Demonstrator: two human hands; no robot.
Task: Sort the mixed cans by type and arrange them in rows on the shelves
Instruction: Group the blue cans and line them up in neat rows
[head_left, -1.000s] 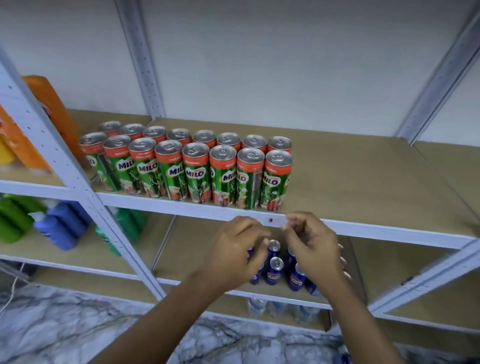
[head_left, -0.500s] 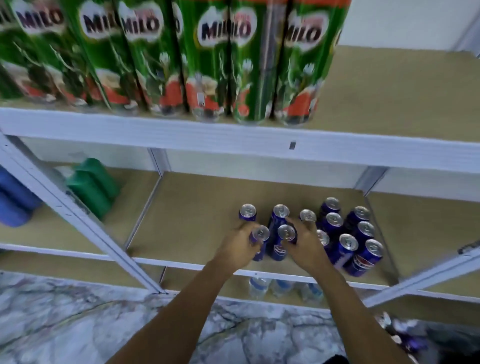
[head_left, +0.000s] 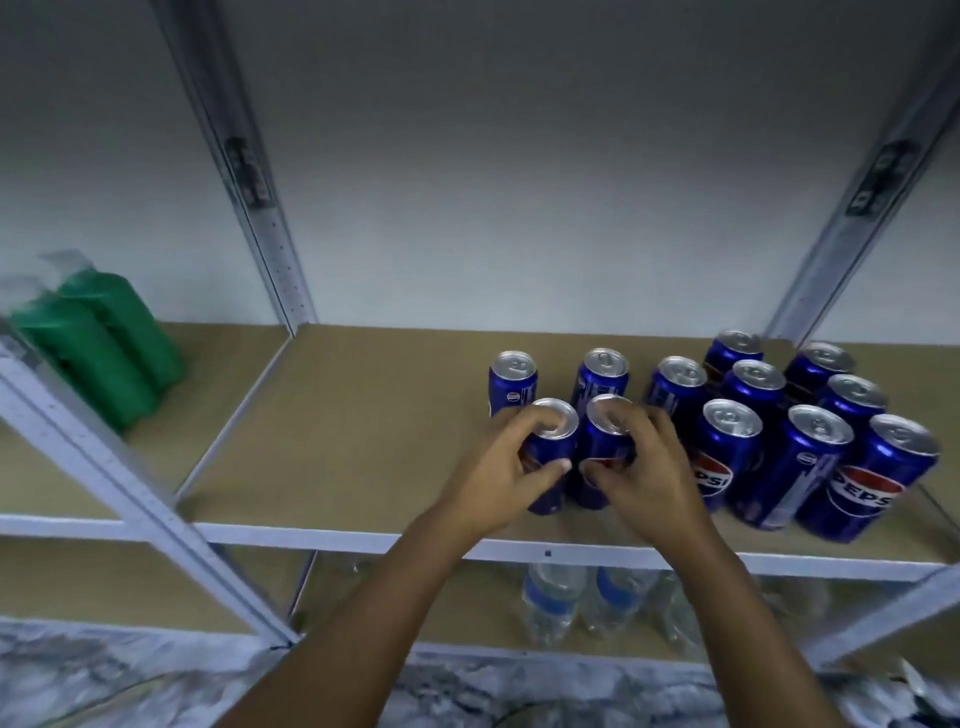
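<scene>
Row alignment in progress: left hand (head_left: 501, 465) grips one blue can (head_left: 551, 457), right hand (head_left: 644, 467) grips another (head_left: 602, 449); next, likely seat both against the row rightward.

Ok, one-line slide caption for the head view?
Left hand and right hand each grip an upright blue Pepsi can at the shelf front, beside the grouped cans.

left hand (head_left: 506, 462) grips blue can (head_left: 551, 457), frame centre | right hand (head_left: 641, 467) grips neighbouring can (head_left: 602, 452), touching | more Pepsi cans (head_left: 795, 457) right | green bottles (head_left: 98, 343) far left on shelf (head_left: 353, 415)
</scene>
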